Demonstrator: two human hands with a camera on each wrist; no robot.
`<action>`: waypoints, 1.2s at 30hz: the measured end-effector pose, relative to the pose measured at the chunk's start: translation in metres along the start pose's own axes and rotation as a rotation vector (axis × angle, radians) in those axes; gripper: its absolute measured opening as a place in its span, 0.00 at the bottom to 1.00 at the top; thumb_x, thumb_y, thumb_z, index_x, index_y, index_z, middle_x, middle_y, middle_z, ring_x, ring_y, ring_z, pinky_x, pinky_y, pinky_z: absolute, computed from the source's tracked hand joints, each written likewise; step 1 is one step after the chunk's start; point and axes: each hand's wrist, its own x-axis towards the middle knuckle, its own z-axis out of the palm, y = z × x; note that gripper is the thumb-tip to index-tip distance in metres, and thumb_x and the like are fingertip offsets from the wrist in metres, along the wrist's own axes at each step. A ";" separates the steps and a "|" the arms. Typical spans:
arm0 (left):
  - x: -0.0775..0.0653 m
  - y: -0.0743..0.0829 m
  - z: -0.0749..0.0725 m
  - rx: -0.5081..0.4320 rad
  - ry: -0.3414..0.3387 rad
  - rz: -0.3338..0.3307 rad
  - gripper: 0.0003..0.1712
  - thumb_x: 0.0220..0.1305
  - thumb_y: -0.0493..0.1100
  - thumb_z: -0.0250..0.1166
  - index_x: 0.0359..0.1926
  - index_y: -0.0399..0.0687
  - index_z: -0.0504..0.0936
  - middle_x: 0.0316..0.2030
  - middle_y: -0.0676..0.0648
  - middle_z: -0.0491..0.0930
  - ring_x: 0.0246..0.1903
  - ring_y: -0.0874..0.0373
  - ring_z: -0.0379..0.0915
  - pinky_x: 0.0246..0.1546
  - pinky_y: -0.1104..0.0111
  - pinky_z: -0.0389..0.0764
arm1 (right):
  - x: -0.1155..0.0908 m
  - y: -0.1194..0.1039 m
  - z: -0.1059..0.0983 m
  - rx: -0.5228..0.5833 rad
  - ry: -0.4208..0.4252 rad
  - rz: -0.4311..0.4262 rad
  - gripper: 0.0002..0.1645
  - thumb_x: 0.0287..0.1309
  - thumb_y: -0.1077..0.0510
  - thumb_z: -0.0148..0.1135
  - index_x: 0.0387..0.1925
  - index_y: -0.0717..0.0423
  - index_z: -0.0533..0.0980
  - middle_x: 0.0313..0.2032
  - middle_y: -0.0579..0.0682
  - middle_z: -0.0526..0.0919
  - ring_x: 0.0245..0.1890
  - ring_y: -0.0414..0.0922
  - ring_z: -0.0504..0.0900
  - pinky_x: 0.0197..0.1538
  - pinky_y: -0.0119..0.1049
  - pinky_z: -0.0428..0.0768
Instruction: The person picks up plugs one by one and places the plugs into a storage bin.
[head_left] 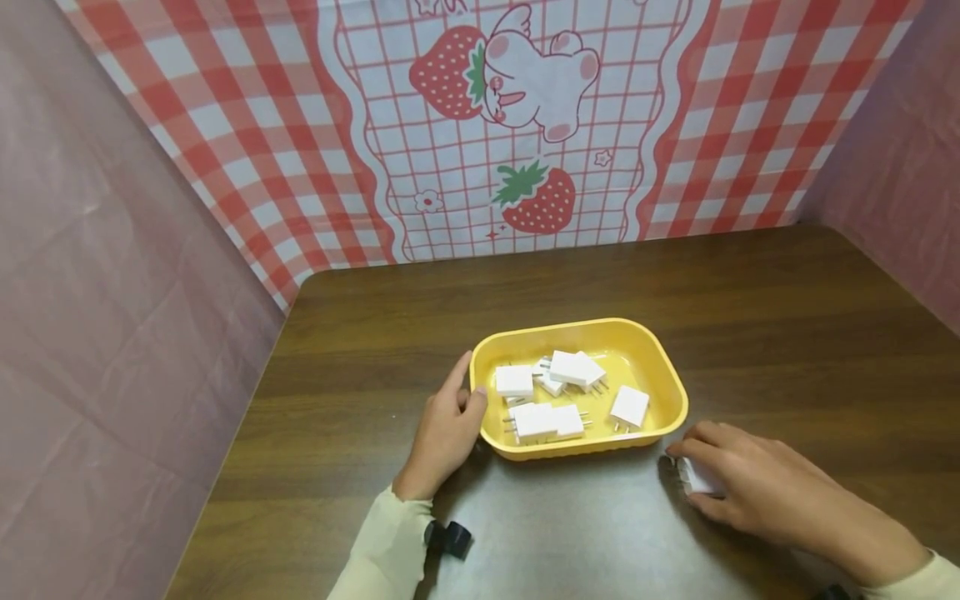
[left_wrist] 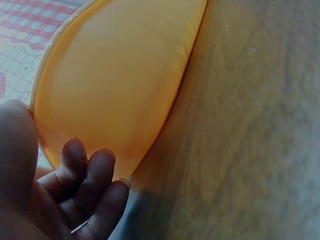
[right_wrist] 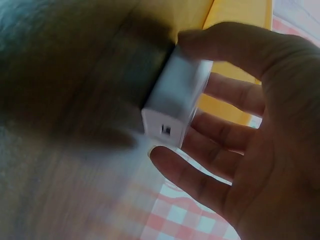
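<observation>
A yellow plastic basin (head_left: 577, 451) stands on the table, holding several white charger plugs (head_left: 630, 407) with metal prongs, some heaped on others. My left hand (head_left: 448, 421) grips its left end, thumb at the rim and the other fingers against the outer wall; in the left wrist view those fingers (left_wrist: 100, 175) are bent beside the wall. Just outside the basin's front right corner, my right hand (head_left: 772, 487) holds another white charger plug (head_left: 699, 477) low over the table. The right wrist view shows that plug's port end (right_wrist: 165, 127) between thumb and fingers.
The brown wood-grain table (head_left: 360, 375) runs back to a red checked cloth (head_left: 262, 108) with strawberry prints. Pinkish fabric (head_left: 97, 333) hangs along both sides. A black wrist strap (head_left: 450, 539) sits at the left sleeve.
</observation>
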 end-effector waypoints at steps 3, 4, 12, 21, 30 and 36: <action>0.000 0.000 -0.001 -0.005 -0.001 -0.001 0.36 0.71 0.48 0.55 0.77 0.54 0.60 0.15 0.53 0.70 0.14 0.60 0.65 0.16 0.67 0.68 | 0.002 0.001 -0.001 -0.004 -0.002 -0.006 0.27 0.39 0.50 0.81 0.46 0.42 0.82 0.38 0.36 0.74 0.29 0.31 0.69 0.23 0.32 0.70; 0.000 0.000 -0.001 -0.003 -0.003 -0.002 0.36 0.71 0.48 0.56 0.77 0.54 0.60 0.15 0.53 0.70 0.13 0.59 0.65 0.15 0.67 0.68 | 0.002 0.002 0.000 -0.005 0.002 -0.008 0.26 0.39 0.51 0.81 0.46 0.42 0.82 0.38 0.36 0.74 0.29 0.31 0.69 0.24 0.33 0.71; 0.000 0.002 -0.001 0.018 -0.005 -0.016 0.36 0.71 0.48 0.56 0.77 0.56 0.60 0.15 0.54 0.67 0.14 0.60 0.63 0.16 0.68 0.66 | 0.000 0.004 -0.002 0.032 -0.015 0.066 0.20 0.44 0.50 0.79 0.41 0.39 0.82 0.39 0.34 0.76 0.33 0.32 0.76 0.29 0.37 0.77; 0.001 0.003 0.000 0.023 0.007 -0.006 0.36 0.70 0.49 0.56 0.77 0.55 0.61 0.15 0.54 0.68 0.14 0.60 0.63 0.16 0.69 0.66 | -0.003 0.011 -0.005 0.033 0.040 0.078 0.20 0.42 0.50 0.81 0.39 0.38 0.82 0.37 0.31 0.76 0.32 0.32 0.75 0.30 0.39 0.78; 0.000 0.001 -0.001 0.007 -0.008 -0.015 0.36 0.71 0.48 0.56 0.77 0.55 0.60 0.15 0.54 0.67 0.14 0.60 0.63 0.16 0.68 0.66 | -0.005 0.024 -0.011 0.046 0.063 0.117 0.20 0.41 0.53 0.82 0.39 0.41 0.83 0.35 0.31 0.76 0.31 0.30 0.73 0.30 0.36 0.76; -0.001 0.002 -0.001 0.001 -0.011 -0.015 0.36 0.71 0.48 0.56 0.77 0.55 0.60 0.15 0.53 0.68 0.14 0.60 0.63 0.16 0.68 0.66 | -0.004 0.032 -0.014 0.037 0.080 0.152 0.21 0.41 0.53 0.82 0.40 0.44 0.84 0.37 0.36 0.81 0.33 0.36 0.78 0.33 0.41 0.79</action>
